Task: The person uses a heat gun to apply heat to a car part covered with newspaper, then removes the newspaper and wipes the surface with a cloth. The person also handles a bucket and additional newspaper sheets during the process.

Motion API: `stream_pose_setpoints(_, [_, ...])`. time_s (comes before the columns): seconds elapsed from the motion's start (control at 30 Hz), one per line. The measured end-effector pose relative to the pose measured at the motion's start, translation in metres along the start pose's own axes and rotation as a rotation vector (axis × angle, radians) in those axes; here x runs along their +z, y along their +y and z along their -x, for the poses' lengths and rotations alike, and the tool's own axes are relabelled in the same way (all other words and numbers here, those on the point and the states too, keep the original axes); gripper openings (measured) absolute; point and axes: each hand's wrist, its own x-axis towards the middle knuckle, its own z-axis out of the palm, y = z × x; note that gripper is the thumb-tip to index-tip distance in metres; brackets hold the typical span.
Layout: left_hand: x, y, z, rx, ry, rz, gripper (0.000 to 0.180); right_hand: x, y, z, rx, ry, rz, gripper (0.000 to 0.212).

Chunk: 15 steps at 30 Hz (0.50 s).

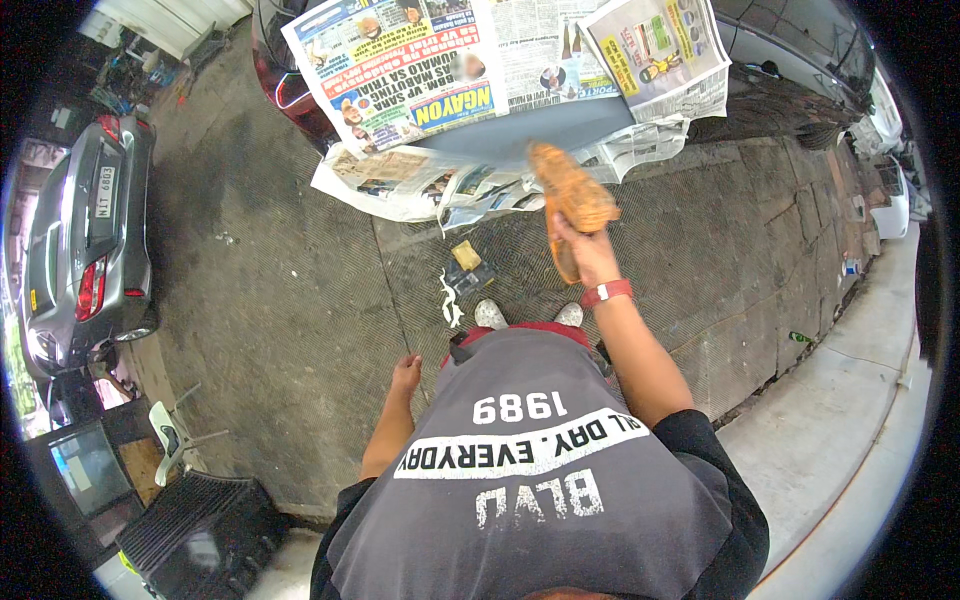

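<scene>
My right hand (590,250) is wrapped round the handle of an orange pistol-shaped tool (575,195), scuffed and stained. Its exact kind I cannot make out. The tool's narrower end points up and away, over the lower edge of a smooth grey car panel (535,128). I cannot tell whether it touches that panel. Newspaper sheets (400,75) cover the car above the bare strip, and more crumpled newspaper (400,185) hangs below it. Low at my left side, my left hand (407,372) is closed with curled fingers, and nothing shows in it.
On the floor ahead of my shoes lie a yellow block (466,255), a dark flat piece (470,278) and a white scrap (450,300). A grey car (85,240) is parked at the left. A black ribbed crate (205,535) stands at lower left; a pale ledge (850,400) runs along the right.
</scene>
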Motion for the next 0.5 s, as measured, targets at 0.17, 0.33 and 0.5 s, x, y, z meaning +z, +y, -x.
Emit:
stream_pose_setpoints(0.17, [0.001,0.039,0.012,0.047,-0.033,0.045,0.051,-0.054,-0.034,-0.028,-0.127,0.142,-0.147,0.027])
stream_pose_setpoints(0.33, [-0.008,0.055,0.008,0.003,-0.038,0.073,0.05,-0.066,-0.035,-0.04,-0.187,0.182,-0.187,0.023])
stream_pose_setpoints(0.5, [-0.007,0.047,-0.002,0.137,0.068,-0.039,0.048,-0.047,0.01,-0.029,-0.135,0.144,0.068,0.049])
